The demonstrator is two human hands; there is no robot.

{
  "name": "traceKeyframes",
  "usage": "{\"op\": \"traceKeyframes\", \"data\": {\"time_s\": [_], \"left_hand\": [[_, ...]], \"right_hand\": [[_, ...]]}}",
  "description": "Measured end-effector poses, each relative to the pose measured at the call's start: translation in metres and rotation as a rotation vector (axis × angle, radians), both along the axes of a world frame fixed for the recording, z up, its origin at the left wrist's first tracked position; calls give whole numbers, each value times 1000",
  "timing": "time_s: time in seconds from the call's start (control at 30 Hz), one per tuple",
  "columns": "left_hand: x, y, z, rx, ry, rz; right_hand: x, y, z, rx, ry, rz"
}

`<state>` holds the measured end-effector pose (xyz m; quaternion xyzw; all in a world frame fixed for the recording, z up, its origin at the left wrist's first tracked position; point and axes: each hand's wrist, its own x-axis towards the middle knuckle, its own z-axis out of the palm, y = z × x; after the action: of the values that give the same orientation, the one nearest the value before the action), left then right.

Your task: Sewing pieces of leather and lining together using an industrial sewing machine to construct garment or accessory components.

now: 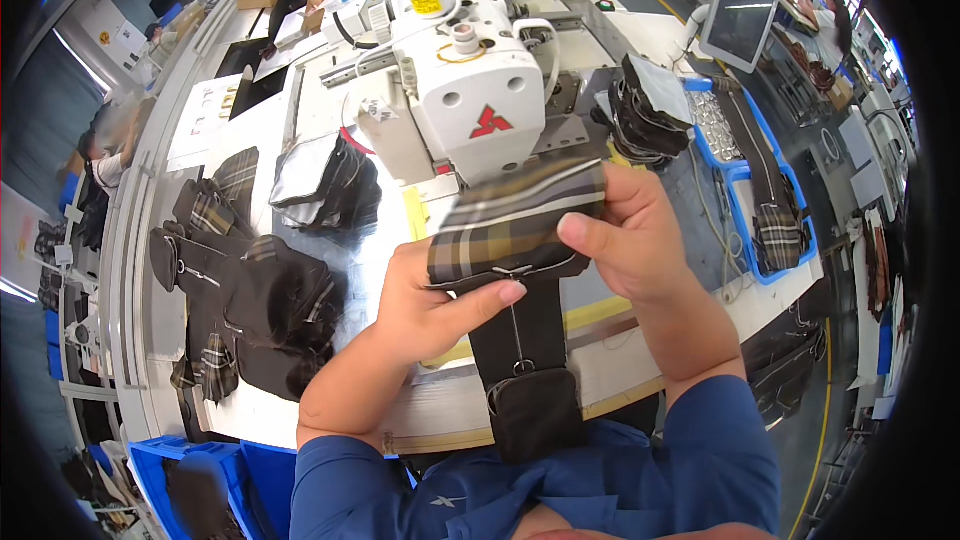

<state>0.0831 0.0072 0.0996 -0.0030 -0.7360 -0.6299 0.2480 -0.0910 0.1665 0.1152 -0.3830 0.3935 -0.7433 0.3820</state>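
Between my two hands, in front of the sewing machine (480,100), is a folded plaid fabric piece (515,225) in brown, black and white. My left hand (425,305) grips its lower left end, thumb on top. On the right end, my right hand (640,240) pinches it between thumb and fingers. Below it hangs a dark fabric strip (515,325) with a thin light line and a metal ring; whether it is joined to the plaid piece cannot be made out. A dark fabric pouch shape (535,415) lies at its lower end, against my shirt.
Dark and plaid sewn pieces (265,310) are heaped at left, beside a stack of dark pieces (320,180). Another stack (650,110) stands right of the machine. Blue trays (735,175) hold metal rings and a strap. A screen (740,15) stands behind.
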Motion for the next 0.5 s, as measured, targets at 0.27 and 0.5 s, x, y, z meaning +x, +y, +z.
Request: {"op": "traceKeyframes", "data": {"time_s": [0.27, 0.5], "left_hand": [[2, 2, 4, -41, 32, 74], [-9, 12, -2, 161, -225, -46]], "right_hand": [[11, 0, 2, 93, 467, -47], [3, -3, 5, -23, 175, -237]]}}
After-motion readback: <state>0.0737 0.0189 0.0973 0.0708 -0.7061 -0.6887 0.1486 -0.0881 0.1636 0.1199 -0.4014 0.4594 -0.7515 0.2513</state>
